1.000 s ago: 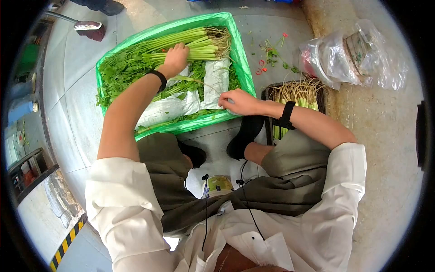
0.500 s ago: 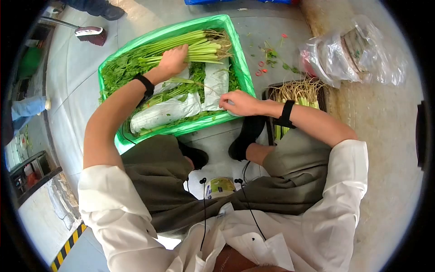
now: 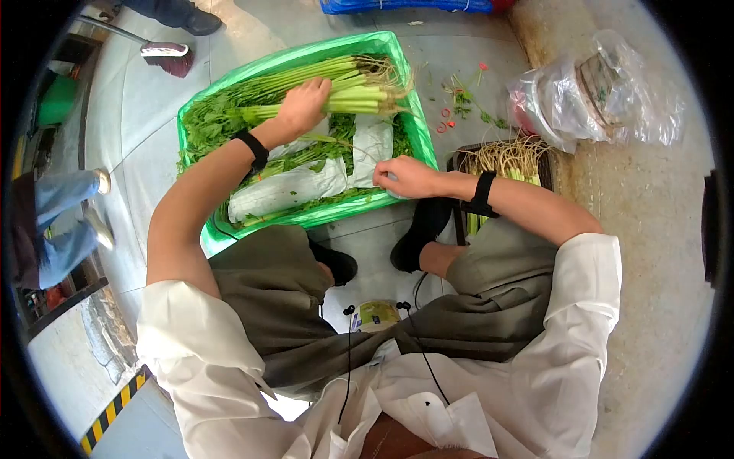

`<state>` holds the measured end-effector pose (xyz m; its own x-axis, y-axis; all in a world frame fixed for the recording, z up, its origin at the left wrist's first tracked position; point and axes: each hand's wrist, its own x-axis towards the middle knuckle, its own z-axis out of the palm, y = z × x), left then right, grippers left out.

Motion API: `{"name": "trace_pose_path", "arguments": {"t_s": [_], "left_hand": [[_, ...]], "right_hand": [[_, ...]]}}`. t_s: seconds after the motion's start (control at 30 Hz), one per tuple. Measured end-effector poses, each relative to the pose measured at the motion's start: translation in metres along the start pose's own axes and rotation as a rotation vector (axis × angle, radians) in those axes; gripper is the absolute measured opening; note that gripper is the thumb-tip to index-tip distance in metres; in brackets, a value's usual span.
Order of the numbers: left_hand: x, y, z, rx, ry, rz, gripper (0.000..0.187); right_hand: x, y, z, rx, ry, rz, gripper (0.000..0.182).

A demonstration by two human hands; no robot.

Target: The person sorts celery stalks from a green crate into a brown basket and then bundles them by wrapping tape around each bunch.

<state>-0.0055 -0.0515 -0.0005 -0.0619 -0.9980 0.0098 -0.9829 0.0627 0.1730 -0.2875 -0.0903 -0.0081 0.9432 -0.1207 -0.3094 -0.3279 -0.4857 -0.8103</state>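
A crate lined with green plastic (image 3: 424, 141) stands before me, full of leafy celery (image 3: 210, 134) with its roots toward the right. My left hand (image 3: 306, 105) is wrapped round a bunch of celery stalks (image 3: 359, 99) at the top of the pile. White wrapped bundles (image 3: 287, 190) lie in the near part of the crate. At its near right side, my right hand (image 3: 407, 177) is closed, its thumb and fingers pressed together. A thin celery stalk (image 3: 336, 141) runs close to those fingertips; what they hold is hidden.
A dark crate of rooted stalks (image 3: 508, 159) stands by my right knee. Red rings (image 3: 445, 112) and leaf scraps (image 3: 461, 98) lie on the floor beyond. Clear plastic bags (image 3: 604, 92) sit at the right. A broom (image 3: 167, 55) and other people's legs (image 3: 69, 199) are at the left.
My left hand has shifted slightly right and toward me with the celery bunch. My right hand stays nearly in place. A person's legs have come further into view at the left.
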Motion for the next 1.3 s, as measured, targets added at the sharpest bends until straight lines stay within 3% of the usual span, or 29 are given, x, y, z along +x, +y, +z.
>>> {"name": "trace_pose_path", "arguments": {"t_s": [0.17,0.4,0.7,1.03,1.2,1.3], "left_hand": [[0.000,0.004,0.013,-0.024,-0.216,-0.083,0.046],[-0.007,0.003,0.057,0.115,-0.120,0.065,0.045],[0.000,-0.002,0.066,0.291,-0.121,0.089,0.040],[-0.002,0.001,0.052,0.132,-0.058,0.062,0.039],[0.001,0.004,0.038,-0.055,-0.204,-0.126,0.052],[0.010,-0.012,0.037,-0.025,-0.282,-0.075,0.057]], "right_hand": [[0.001,0.001,0.001,0.027,-0.003,0.001,0.025],[0.000,-0.001,0.001,0.015,0.028,-0.017,0.024],[0.002,0.000,0.000,0.040,0.020,-0.020,0.024],[0.001,0.007,0.003,0.045,0.051,-0.057,0.024],[0.002,0.007,0.005,0.011,0.042,-0.026,0.025],[0.002,0.007,0.005,0.017,0.037,-0.028,0.025]]}}
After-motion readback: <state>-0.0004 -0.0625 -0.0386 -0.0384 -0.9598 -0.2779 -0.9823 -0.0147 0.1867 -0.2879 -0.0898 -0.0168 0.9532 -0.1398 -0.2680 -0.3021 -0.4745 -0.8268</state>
